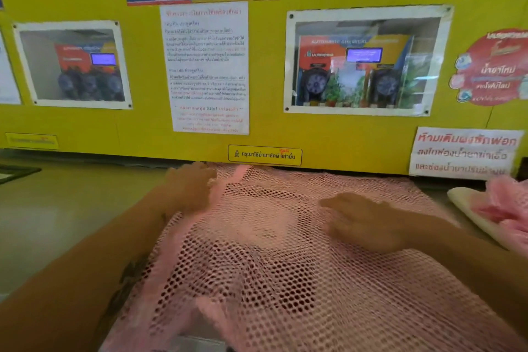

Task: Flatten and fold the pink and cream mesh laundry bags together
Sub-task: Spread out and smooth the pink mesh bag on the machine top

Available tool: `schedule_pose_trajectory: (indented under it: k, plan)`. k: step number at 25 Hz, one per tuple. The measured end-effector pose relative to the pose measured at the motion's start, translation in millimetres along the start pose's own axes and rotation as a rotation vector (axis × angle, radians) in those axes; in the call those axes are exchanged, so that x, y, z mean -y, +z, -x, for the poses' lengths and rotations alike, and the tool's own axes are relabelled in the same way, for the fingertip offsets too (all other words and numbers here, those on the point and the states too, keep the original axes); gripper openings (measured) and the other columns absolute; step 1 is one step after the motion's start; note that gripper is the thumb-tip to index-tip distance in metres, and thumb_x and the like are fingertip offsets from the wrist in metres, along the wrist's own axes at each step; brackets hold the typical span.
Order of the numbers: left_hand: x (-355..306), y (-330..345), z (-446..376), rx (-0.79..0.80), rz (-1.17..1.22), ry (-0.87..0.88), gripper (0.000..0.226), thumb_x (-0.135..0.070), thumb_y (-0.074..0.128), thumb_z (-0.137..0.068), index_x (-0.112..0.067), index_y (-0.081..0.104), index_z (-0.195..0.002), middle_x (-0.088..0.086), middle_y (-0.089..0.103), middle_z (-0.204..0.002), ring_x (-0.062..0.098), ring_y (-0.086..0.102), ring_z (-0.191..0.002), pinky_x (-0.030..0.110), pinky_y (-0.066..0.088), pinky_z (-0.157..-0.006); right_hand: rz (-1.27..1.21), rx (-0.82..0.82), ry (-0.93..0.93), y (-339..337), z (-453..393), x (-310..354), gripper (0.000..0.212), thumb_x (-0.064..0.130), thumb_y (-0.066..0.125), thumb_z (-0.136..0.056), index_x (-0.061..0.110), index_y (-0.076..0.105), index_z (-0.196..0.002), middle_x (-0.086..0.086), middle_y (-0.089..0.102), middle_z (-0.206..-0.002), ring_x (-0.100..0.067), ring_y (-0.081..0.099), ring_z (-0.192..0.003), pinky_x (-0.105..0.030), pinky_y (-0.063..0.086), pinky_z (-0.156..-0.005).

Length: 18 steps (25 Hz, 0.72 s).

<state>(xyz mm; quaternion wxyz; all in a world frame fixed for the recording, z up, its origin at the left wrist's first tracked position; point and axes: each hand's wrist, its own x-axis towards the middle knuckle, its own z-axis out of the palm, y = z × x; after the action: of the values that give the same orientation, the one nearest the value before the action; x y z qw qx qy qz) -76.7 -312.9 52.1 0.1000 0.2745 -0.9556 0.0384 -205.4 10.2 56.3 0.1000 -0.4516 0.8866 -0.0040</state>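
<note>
A large pink mesh laundry bag (285, 266) lies spread over the counter, reaching from the wall to the near edge. My left hand (191, 188) rests flat on its far left edge near the wall, fingers apart. On the middle right of the mesh lies my right hand (365, 220), palm down with fingers spread. Both hands press on the mesh without gripping it. At the far right sits a folded cream bag (474, 208) with bunched pink mesh (505, 206) on top of it.
The grey countertop (71, 208) extends to the left of the bag. A yellow wall panel (343, 137) with posters and notices stands directly behind the bag. A dark flat object (14, 173) lies at the far left edge.
</note>
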Motion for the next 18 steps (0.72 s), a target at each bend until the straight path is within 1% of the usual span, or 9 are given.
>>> schedule_pose_trajectory:
  k: [2, 3, 6, 8, 9, 11, 14, 16, 18]
  plan:
    - [-9, -4, 0, -0.078, 0.154, 0.002, 0.036, -0.033, 0.049, -0.092, -0.027, 0.057, -0.126, 0.004, 0.053, -0.139, 0.025, 0.058, -0.111, 0.046, 0.045, -0.1, 0.044, 0.065, -0.039, 9, -5, 20, 0.078, 0.077, 0.02, -0.087, 0.041, 0.002, -0.155, -0.001, -0.002, -0.167, -0.026, -0.001, -0.152, -0.064, 0.004, -0.116]
    - [-15, -3, 2, -0.052, 0.244, 0.012, 0.043, -0.042, 0.046, -0.091, -0.027, 0.055, -0.13, 0.006, 0.051, -0.142, 0.025, 0.055, -0.117, 0.045, 0.044, -0.102, 0.058, 0.09, -0.039, 14, -11, 24, 0.078, 0.076, 0.021, -0.088, 0.042, -0.001, -0.154, -0.002, -0.004, -0.167, -0.026, -0.003, -0.152, -0.064, 0.005, -0.117]
    - [-33, 18, 13, 0.271, 0.182, 0.07, 0.091, -0.082, 0.02, -0.073, -0.035, 0.024, -0.15, 0.013, 0.02, -0.161, 0.036, 0.022, -0.146, 0.055, 0.022, -0.116, -0.003, 0.07, -0.062, 10, -24, 29, 0.083, 0.078, 0.027, -0.086, 0.039, 0.001, -0.155, -0.005, -0.003, -0.167, -0.027, -0.003, -0.153, -0.057, 0.008, -0.12]
    - [-32, 32, 20, 0.384, 0.105, 0.044, 0.106, -0.095, 0.005, -0.059, -0.043, 0.006, -0.151, 0.012, -0.001, -0.164, 0.037, -0.002, -0.15, 0.061, 0.006, -0.117, -0.012, 0.066, -0.039, 8, -23, 19, 0.086, 0.079, 0.027, -0.085, 0.038, 0.001, -0.156, -0.006, -0.004, -0.166, -0.028, -0.005, -0.152, -0.055, 0.006, -0.12]
    - [-27, 34, 22, 0.401, 0.106, 0.028, 0.109, -0.097, 0.002, -0.055, -0.044, 0.003, -0.151, 0.01, -0.005, -0.164, 0.036, -0.007, -0.15, 0.062, 0.004, -0.117, 0.0, 0.085, -0.03, 9, -19, 11, 0.092, 0.085, 0.023, -0.08, 0.039, -0.001, -0.155, -0.005, -0.006, -0.166, -0.028, -0.007, -0.152, -0.056, 0.005, -0.12]
    - [-23, 23, 26, 0.435, 0.091, 0.046, 0.11, -0.097, 0.008, -0.058, -0.04, 0.009, -0.152, 0.009, 0.003, -0.165, 0.035, 0.002, -0.15, 0.059, 0.01, -0.117, 0.014, 0.12, -0.023, 11, -7, -4, 0.099, 0.09, 0.017, -0.071, 0.041, -0.004, -0.155, 0.0, -0.008, -0.167, -0.023, -0.009, -0.152, -0.053, 0.002, -0.121]
    - [-40, -8, 41, 0.321, 0.073, 0.131, 0.08, -0.074, 0.035, -0.083, -0.024, 0.037, -0.145, 0.009, 0.031, -0.157, 0.032, 0.031, -0.141, 0.05, 0.03, -0.113, -0.041, 0.063, -0.015, 10, 10, -23, 0.093, 0.086, 0.018, -0.076, 0.041, -0.002, -0.155, 0.006, -0.006, -0.166, -0.017, -0.007, -0.152, -0.049, 0.002, -0.121]
    - [-56, -22, 48, 0.218, 0.174, 0.133, 0.071, -0.065, 0.044, -0.088, -0.026, 0.037, -0.147, 0.008, 0.028, -0.159, 0.029, 0.031, -0.143, 0.049, 0.028, -0.115, -0.028, 0.04, 0.02, 11, 19, -29, 0.101, 0.096, 0.012, -0.065, 0.047, -0.002, -0.152, 0.008, -0.006, -0.166, -0.016, -0.006, -0.152, -0.056, 0.005, -0.12]
    - [-79, -27, 55, 0.236, 0.253, 0.169, 0.072, -0.064, 0.044, -0.089, -0.029, 0.031, -0.15, 0.003, 0.021, -0.162, 0.026, 0.025, -0.146, 0.047, 0.023, -0.118, 0.014, 0.065, 0.03, 19, 28, -30, 0.104, 0.097, 0.006, -0.062, 0.047, -0.004, -0.152, 0.006, -0.006, -0.166, -0.017, -0.005, -0.152, -0.058, 0.008, -0.12]
